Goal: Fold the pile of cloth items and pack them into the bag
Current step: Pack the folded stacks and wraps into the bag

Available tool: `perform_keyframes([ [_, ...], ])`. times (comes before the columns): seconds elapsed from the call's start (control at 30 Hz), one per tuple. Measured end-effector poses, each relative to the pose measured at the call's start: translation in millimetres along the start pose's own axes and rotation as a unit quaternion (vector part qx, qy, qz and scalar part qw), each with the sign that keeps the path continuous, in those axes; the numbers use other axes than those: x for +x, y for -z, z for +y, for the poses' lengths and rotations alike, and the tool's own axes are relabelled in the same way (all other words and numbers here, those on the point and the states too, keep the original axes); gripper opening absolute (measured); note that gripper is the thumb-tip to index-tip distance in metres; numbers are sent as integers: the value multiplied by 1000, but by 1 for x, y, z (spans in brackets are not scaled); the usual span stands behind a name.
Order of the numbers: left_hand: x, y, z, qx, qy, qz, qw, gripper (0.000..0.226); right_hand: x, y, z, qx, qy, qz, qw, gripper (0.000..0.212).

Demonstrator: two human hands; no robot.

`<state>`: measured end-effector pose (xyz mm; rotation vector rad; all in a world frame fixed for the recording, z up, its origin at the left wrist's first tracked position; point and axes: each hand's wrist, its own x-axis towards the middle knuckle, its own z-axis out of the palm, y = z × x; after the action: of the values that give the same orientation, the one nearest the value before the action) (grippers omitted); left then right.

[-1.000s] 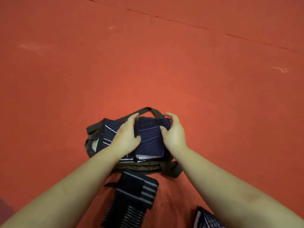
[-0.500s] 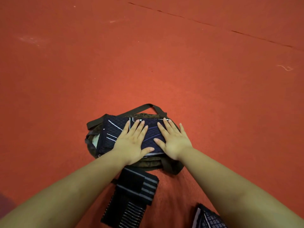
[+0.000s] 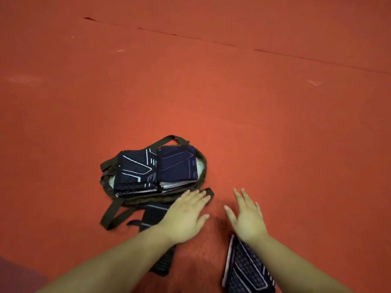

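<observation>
A person's two bare hands hover palm-down over a red-orange floor [image 3: 254, 113], withdrawn from the olive-green bag [image 3: 203, 166] where, half a second earlier, both palms pressed flat on the folded cloths inside it. The left hand [image 3: 186, 214] now sits nearer the camera, fingers straight and loosely spread, holding nothing; its fingertips lie over the end of one of the bag's dark straps [image 3: 209, 192], though whether they touch it cannot be told. The right hand [image 3: 246, 218] is likewise spread and empty, above bare floor just right of the bag.

The bag lies open on the floor with two stacks of folded navy cloths side by side in its mouth: a left stack [image 3: 136, 172] patterned with white lines and a right stack [image 3: 178, 166] with purple-blue lines. The stacks touch along their inner edges and rise above the bag's rim. A strap loop [image 3: 171, 138] arches beyond the far edge, and another strap [image 3: 112, 212] trails toward the camera.

Two cloths remain outside the bag. A dark striped cloth [image 3: 154, 214] lies just in front of it, partly hidden under the left forearm. A navy cloth with white lines [image 3: 245, 269] lies lower right, partly under the right wrist.
</observation>
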<state>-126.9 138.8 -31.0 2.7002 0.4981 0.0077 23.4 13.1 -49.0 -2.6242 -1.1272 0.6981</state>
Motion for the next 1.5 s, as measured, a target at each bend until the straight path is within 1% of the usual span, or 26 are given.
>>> perform_keyframes([
  [0.07, -6, -24, 27, -83, 58, -82, 991, 55, -26, -5, 25, 7, -44, -9, 999, 66],
  [0.1, -6, -36, 39, -130, 95, -120, 980, 57, -37, -7, 37, 15, -65, -13, 998, 66],
  [0.17, -3, -56, 63, -221, 165, -153, 949, 56, -58, -12, 58, 36, -109, -18, 993, 67],
  [0.23, 0, -70, 84, -293, 215, -165, 917, 50, -77, -16, 77, 55, -147, -26, 987, 70],
  [0.3, 0, -82, 99, -373, 271, -172, 871, 39, -91, -20, 89, 89, -180, -38, 979, 72],
  [0.37, -2, -93, 109, -422, 328, -163, 830, 31, -102, -24, 95, 150, -211, -53, 964, 75],
  [0.47, -6, -105, 119, -437, 379, -149, 802, 24, -111, -28, 91, 232, -250, -67, 938, 68],
  [0.53, -9, -103, 127, -455, 403, -155, 779, 23, -115, -30, 84, 277, -270, -41, 921, 59],
  [0.63, -13, -97, 132, -496, 412, -161, 747, 21, -119, -34, 76, 329, -292, 30, 898, 64],
  [0.7, -15, -91, 131, -523, 422, -162, 722, 17, -119, -34, 72, 393, -294, 48, 870, 64],
  [0.73, -15, -88, 129, -539, 436, -159, 703, 18, -118, -31, 69, 430, -288, 46, 854, 54],
  [0.77, -15, -84, 129, -557, 450, -153, 681, 22, -118, -30, 66, 451, -277, 38, 848, 39],
  [0.8, -15, -81, 128, -576, 461, -146, 659, 29, -117, -27, 61, 449, -258, 32, 855, 23],
  [0.83, -16, -79, 126, -591, 466, -140, 643, 34, -116, -25, 57, 436, -237, 30, 868, 13],
  [0.9, -20, -74, 120, -611, 460, -130, 631, 42, -113, -21, 46, 433, -196, 22, 879, 11],
  [0.93, -21, -70, 116, -627, 452, -121, 623, 45, -111, -17, 39, 456, -174, 11, 873, 8],
  [0.97, -23, -65, 111, -646, 443, -110, 612, 47, -109, -12, 32, 492, -153, -1, 857, 5],
  [1.03, -25, -54, 97, -689, 422, -90, 582, 50, -102, 2, 17, 576, -121, -38, 807, 3],
  [1.1, -29, -37, 82, -731, 404, -80, 544, 54, -92, 18, 4, 632, -99, -80, 764, 10],
  [1.13, -32, -29, 74, -747, 401, -77, 525, 54, -86, 25, -3, 648, -92, -99, 750, 14],
  [1.17, -34, -22, 65, -754, 401, -70, 516, 52, -79, 31, -10, 656, -88, -114, 741, 19],
  [1.23, -36, -8, 48, -749, 392, -51, 531, 50, -66, 38, -24, 659, -82, -122, 738, 25],
  [1.3, -35, 6, 35, -741, 371, -28, 559, 46, -51, 42, -36, 642, -80, -98, 756, 25],
  [1.4, -34, 28, 15, -709, 355, 31, 609, 28, -27, 44, -61, 586, -69, -58, 805, 21],
  [1.47, -31, 42, 2, -678, 345, 66, 645, 21, -9, 43, -77, 530, -52, -28, 846, 11],
  [1.5, -28, 47, -5, -665, 339, 89, 660, 20, 0, 42, -86, 498, -43, -11, 866, 11],
])
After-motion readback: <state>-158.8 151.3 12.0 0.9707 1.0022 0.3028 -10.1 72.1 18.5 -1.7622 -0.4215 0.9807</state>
